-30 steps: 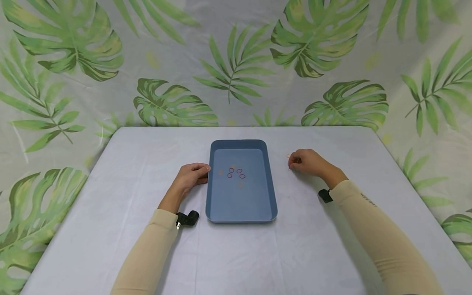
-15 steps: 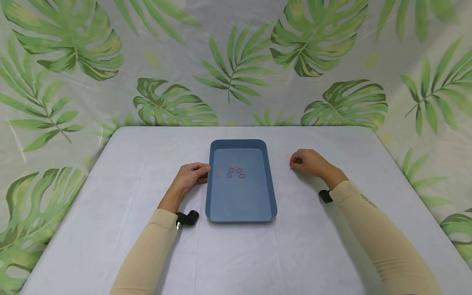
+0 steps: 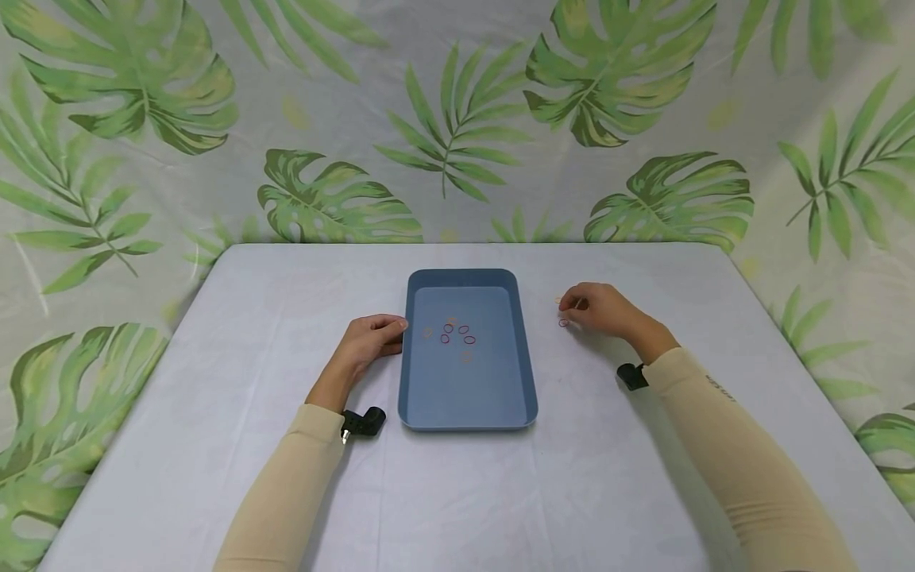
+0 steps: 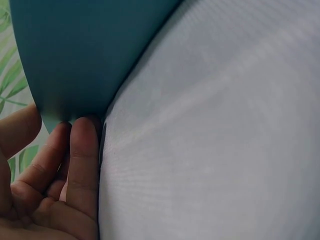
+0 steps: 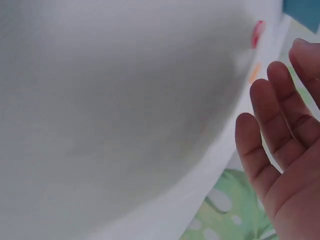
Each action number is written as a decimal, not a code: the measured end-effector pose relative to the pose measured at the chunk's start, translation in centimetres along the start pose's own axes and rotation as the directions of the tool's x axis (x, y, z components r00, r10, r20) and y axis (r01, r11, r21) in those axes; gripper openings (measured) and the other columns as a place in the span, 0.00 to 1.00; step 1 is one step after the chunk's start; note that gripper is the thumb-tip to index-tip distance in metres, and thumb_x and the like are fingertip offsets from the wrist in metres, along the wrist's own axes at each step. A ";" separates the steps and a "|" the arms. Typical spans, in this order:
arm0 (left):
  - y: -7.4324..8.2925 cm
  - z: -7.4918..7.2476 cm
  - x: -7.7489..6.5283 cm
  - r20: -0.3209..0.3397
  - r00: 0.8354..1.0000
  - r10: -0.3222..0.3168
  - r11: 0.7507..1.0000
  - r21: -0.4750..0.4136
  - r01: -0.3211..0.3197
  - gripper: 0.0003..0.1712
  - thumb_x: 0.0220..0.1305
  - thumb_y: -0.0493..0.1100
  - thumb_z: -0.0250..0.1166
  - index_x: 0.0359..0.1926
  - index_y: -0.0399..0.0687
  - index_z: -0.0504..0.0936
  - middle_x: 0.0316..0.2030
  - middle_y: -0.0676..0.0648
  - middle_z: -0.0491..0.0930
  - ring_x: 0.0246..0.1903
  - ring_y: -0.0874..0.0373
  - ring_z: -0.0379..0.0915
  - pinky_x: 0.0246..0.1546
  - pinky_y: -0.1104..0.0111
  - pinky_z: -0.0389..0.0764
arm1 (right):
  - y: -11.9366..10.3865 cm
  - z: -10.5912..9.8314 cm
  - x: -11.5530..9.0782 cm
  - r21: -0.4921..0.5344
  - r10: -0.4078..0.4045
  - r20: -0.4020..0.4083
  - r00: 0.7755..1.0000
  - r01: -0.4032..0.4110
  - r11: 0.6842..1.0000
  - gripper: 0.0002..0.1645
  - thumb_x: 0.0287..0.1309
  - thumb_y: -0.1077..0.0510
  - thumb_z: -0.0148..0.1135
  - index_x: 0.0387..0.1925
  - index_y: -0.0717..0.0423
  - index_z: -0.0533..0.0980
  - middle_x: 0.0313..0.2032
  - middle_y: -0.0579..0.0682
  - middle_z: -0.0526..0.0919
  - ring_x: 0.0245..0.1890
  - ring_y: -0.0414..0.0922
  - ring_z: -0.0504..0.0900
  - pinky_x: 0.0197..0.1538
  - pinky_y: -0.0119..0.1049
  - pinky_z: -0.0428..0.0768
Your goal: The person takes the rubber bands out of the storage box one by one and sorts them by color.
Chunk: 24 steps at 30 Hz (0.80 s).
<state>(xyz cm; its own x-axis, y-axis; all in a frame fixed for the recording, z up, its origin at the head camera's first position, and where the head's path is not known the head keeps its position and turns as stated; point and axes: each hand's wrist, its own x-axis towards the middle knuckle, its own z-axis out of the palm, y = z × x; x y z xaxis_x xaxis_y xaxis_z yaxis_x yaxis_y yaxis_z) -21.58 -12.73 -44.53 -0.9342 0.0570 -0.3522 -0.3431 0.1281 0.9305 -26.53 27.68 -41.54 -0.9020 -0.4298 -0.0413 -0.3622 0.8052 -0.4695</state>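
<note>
Soft light, faint arm shadows on white tablecloth [image 3: 457, 500], right wrist view blurred

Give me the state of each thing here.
Tray: upright on tabletop
Left hand: gripping tray
Right hand: half-closed, grip unclear
Red rings inside tray: lying loose
Orange rings inside tray: lying loose
Outer red ring: beside right hand, possibly held
Outer orange ring: loose on tabletop

right wrist view, red loop [image 5: 257, 34] blurred, tray [image 5: 304, 13] cropped
</note>
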 end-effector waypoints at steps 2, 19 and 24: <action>0.1 0.0 -0.1 0.001 1.000 0.000 1.000 -0.003 0.000 0.21 0.70 0.43 0.62 0.58 0.35 0.79 0.53 0.40 0.81 0.40 0.65 0.81 0.47 0.71 0.87 | -0.5 -0.2 0.1 0.022 -0.018 -0.009 1.000 0.018 1.000 0.08 0.64 0.63 0.61 0.44 0.61 0.82 0.44 0.58 0.86 0.42 0.51 0.82 0.43 0.42 0.81; 0.0 0.2 -0.2 -0.009 1.000 0.010 1.000 -0.005 -0.011 0.21 0.69 0.43 0.63 0.58 0.34 0.79 0.52 0.40 0.81 0.39 0.65 0.81 0.43 0.74 0.87 | -6.9 -0.2 0.4 0.153 -0.239 -0.056 0.969 0.245 0.957 0.07 0.64 0.64 0.63 0.43 0.59 0.81 0.40 0.53 0.85 0.39 0.46 0.81 0.42 0.35 0.83; 0.1 0.0 -0.1 -0.008 1.000 0.013 1.000 0.002 -0.013 0.22 0.69 0.43 0.63 0.58 0.35 0.79 0.55 0.38 0.80 0.41 0.64 0.80 0.44 0.73 0.87 | -8.6 -0.1 0.8 0.200 -0.295 -0.040 0.955 0.296 0.934 0.08 0.64 0.65 0.62 0.44 0.59 0.81 0.42 0.56 0.85 0.41 0.47 0.82 0.45 0.40 0.85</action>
<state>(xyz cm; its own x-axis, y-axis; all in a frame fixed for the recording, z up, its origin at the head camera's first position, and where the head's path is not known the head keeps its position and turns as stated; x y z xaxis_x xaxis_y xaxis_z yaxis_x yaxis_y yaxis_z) -21.49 -12.70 -44.42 -0.9392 0.0503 -0.3396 -0.3310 0.1297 0.9347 -24.14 20.44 -37.45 -0.7639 -0.6314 0.1337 -0.5585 0.5428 -0.6273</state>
